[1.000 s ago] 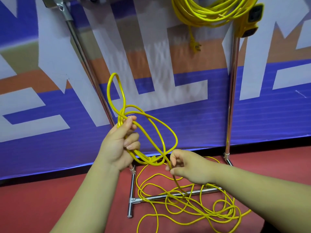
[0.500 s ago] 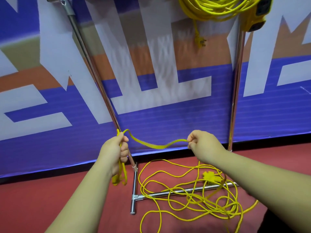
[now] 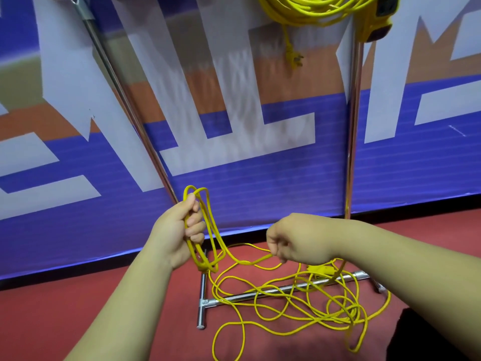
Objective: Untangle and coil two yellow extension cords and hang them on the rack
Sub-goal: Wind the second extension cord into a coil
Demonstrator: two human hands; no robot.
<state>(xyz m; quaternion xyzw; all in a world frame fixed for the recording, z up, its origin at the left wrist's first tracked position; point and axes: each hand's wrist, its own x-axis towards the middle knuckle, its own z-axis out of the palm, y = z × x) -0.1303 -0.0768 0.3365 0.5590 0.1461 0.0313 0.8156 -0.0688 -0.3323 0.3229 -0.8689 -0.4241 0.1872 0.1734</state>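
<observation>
My left hand (image 3: 178,230) gripped a few loops of yellow cord (image 3: 247,262); my right hand (image 3: 296,239) pinched the strand beside it, the rest tangled beneath both.

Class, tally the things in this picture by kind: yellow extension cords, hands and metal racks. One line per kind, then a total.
Yellow extension cords: 2 (coiled cord hanging on the rack; loose cord held by both hands)
Hands: 2 (left hand, right hand)
Metal racks: 1
Total: 5
</observation>
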